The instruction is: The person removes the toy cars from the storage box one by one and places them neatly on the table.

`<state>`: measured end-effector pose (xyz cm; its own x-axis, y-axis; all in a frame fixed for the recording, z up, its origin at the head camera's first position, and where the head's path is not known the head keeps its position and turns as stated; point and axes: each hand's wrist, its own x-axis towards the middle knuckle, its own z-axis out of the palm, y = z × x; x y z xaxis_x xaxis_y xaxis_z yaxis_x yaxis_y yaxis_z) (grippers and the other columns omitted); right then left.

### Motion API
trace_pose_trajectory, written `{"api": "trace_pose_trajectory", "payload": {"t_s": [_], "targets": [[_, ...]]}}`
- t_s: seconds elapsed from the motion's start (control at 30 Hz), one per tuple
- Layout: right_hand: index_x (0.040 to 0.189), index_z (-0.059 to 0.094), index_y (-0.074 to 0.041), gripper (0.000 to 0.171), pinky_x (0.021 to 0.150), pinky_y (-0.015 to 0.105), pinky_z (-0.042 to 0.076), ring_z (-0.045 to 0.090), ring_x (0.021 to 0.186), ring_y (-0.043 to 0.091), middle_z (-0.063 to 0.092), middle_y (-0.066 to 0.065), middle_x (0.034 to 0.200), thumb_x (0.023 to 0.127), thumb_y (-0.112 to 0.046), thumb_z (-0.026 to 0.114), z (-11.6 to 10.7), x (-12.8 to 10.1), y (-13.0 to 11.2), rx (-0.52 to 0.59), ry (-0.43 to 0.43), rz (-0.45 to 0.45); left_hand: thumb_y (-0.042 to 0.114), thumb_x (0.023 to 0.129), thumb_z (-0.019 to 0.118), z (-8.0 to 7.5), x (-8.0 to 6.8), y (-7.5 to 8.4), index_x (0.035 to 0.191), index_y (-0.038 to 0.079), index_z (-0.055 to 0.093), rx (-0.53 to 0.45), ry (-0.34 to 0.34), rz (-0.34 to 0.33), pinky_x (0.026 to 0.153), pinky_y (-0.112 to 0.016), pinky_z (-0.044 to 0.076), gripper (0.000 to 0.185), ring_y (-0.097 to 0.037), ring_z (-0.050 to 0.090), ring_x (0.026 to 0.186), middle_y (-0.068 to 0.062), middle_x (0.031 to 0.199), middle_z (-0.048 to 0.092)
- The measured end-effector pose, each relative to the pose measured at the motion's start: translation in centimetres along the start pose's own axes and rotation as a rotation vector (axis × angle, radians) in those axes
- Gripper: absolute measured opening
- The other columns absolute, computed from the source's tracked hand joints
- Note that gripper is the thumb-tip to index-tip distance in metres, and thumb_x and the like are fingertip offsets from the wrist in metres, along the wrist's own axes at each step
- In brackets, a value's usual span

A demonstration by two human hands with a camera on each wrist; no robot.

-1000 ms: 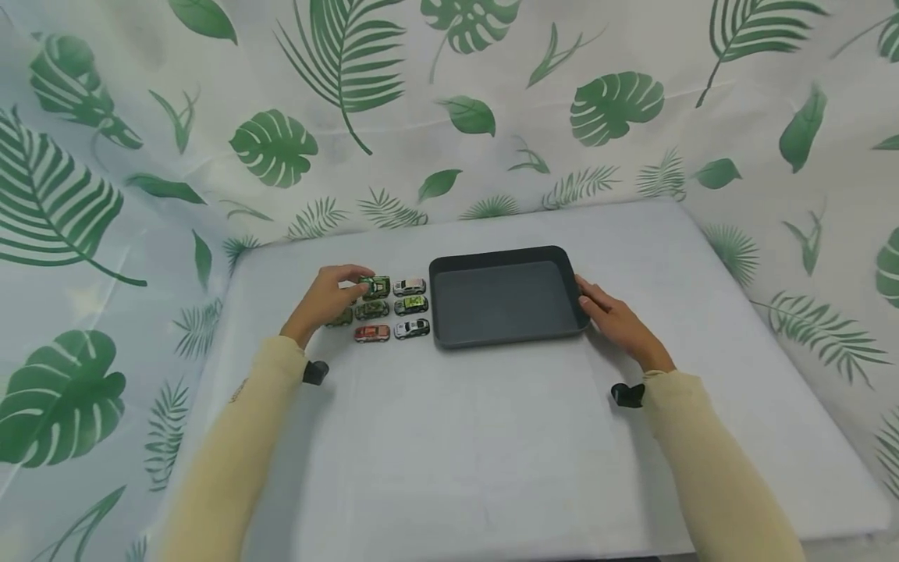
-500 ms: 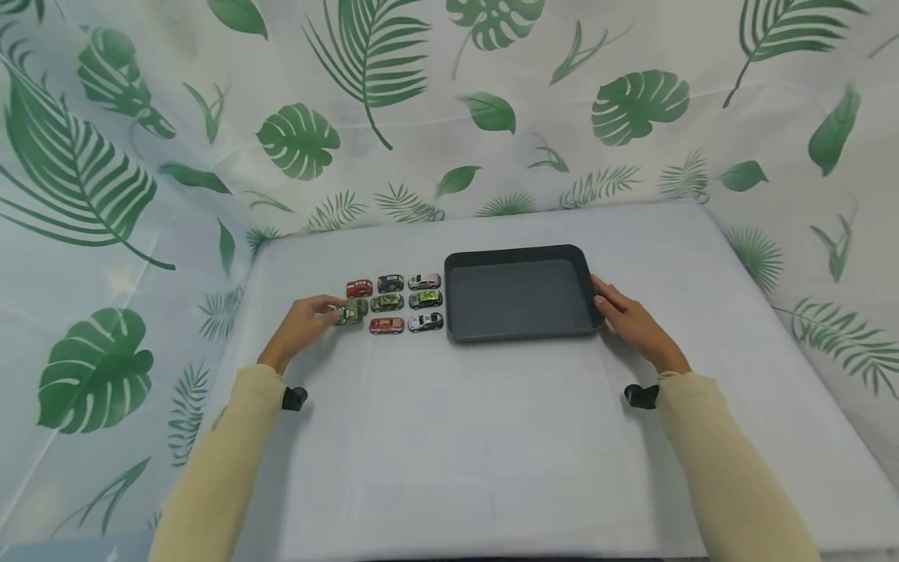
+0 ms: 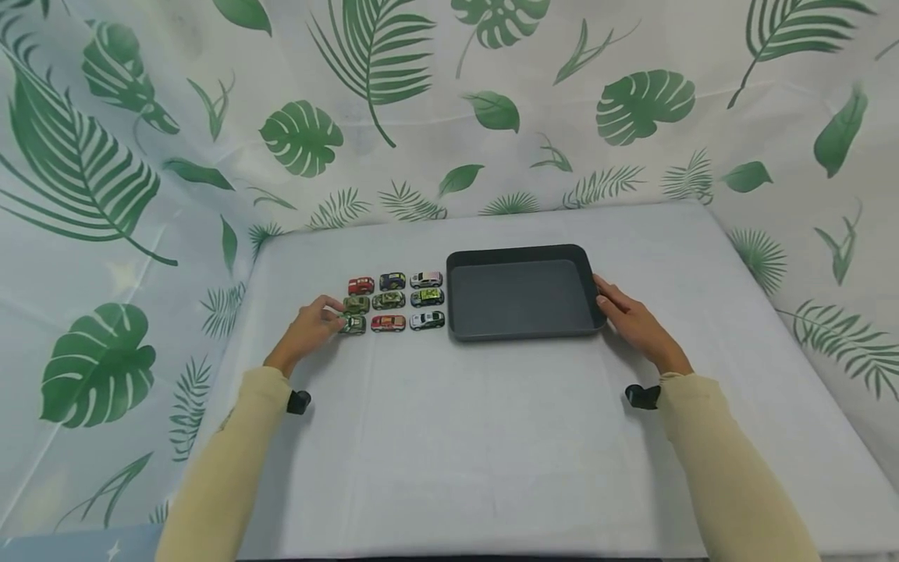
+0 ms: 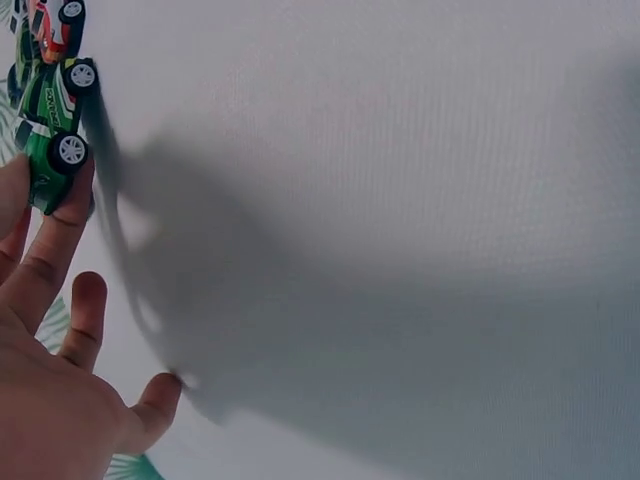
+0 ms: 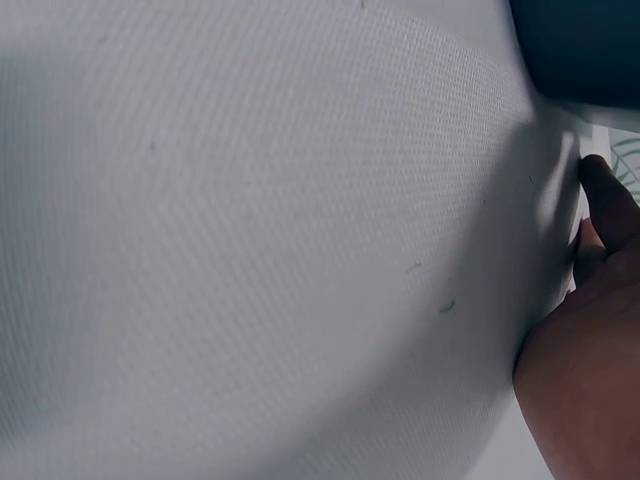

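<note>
Left of centre in the head view, the left hand [image 3: 309, 329] pinches a green toy car [image 3: 353, 324] between fingertips and sets it at the lower-left corner of a three-by-three block of toy cars [image 3: 393, 300], apparently to keep the rows square. In the left wrist view that car sits at the upper left, a fingertip [image 4: 55, 215] against it. The right hand [image 3: 632, 321] lies with relaxed, fairly straight fingers against the right wall of the empty dark tray [image 3: 523, 332], probably steadying it beside the cars on the white table [image 3: 456, 445].
</note>
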<state>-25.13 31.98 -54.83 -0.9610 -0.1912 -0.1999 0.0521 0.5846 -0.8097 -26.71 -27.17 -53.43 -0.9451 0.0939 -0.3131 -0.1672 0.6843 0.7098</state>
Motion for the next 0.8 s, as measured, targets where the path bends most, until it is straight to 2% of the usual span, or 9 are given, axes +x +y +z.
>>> {"api": "trace_pose_trajectory", "payload": {"t_s": [0.1,0.2,0.63,0.8], "targets": [[0.173,0.016,-0.025,0.064,0.127,0.063,0.006,-0.001,0.163,0.040,0.013,0.014,0.177,0.117,-0.043,0.042,0.01,-0.05,-0.10,0.006,-0.001,0.001,0.025,0.111,0.058,0.14,-0.11,0.12,0.141,0.004,0.053,0.040,-0.005,-0.016,0.112,-0.068,0.029,0.037,-0.047,0.046,0.132,-0.027,0.136,0.061],[0.173,0.016,-0.024,0.064,0.127,0.064,0.006,-0.001,0.163,0.041,0.013,0.014,0.177,0.117,-0.041,0.042,0.12,-0.06,-0.21,0.013,-0.006,0.001,0.026,0.111,0.058,0.22,-0.23,0.12,0.141,0.002,0.053,0.087,0.001,-0.012,0.114,-0.072,0.017,0.038,-0.048,0.045,0.134,-0.027,0.137,0.063],[0.173,0.015,-0.022,0.064,0.127,0.064,0.007,0.001,0.163,0.041,0.010,0.013,0.178,0.118,-0.040,0.041,0.18,0.15,-0.24,0.008,-0.017,0.004,0.028,0.110,0.061,0.95,-0.17,-0.54,0.135,0.000,0.058,0.194,0.062,0.032,0.108,-0.071,0.023,0.037,-0.048,0.046,0.127,-0.022,0.123,0.065],[0.173,0.015,-0.024,0.064,0.127,0.062,0.004,-0.002,0.163,0.039,0.009,0.010,0.178,0.118,-0.042,0.040,0.19,0.16,0.21,0.005,-0.010,0.013,0.028,0.110,0.059,0.92,-0.03,-0.73,0.139,0.001,0.057,0.179,0.079,0.039,0.109,-0.071,0.023,0.040,-0.048,0.048,0.128,-0.025,0.129,0.064]]}}
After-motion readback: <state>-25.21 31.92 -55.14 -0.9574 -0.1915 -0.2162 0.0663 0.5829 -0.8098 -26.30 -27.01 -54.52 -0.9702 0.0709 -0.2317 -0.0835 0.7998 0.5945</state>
